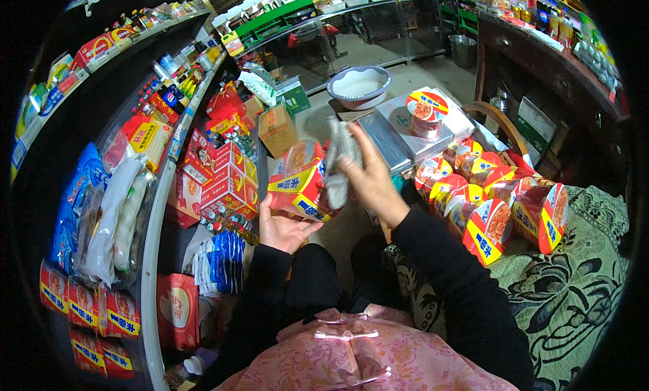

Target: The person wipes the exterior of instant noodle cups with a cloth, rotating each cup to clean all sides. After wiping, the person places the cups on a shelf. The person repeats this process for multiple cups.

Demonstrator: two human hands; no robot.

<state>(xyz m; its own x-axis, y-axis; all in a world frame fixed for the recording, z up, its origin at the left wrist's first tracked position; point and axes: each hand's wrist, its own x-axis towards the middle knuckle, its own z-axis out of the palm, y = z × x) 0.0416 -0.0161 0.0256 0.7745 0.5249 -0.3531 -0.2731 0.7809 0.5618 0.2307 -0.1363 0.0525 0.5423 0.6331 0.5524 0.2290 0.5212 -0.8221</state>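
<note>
Resting on the palm and fingers of my left hand (284,228) is a red and yellow instant noodle bucket (299,180), tilted, its picture lid facing away from me. My right hand (372,175) grips a grey cloth (343,160), blurred, against the bucket's right side. To the right, several more noodle buckets (487,226) lie grouped on a green patterned cover (573,269). One upright noodle bucket (426,114) stands on a silver-grey box (400,119) ahead of me.
At left run shelves with packets and several noodle buckets (83,305). Red cartons (228,180) and a brown carton (279,129) stand by them. A white basin (360,86) sits ahead, before a glass-fronted counter (365,33). A wooden chair back (499,119) rises behind the grouped buckets.
</note>
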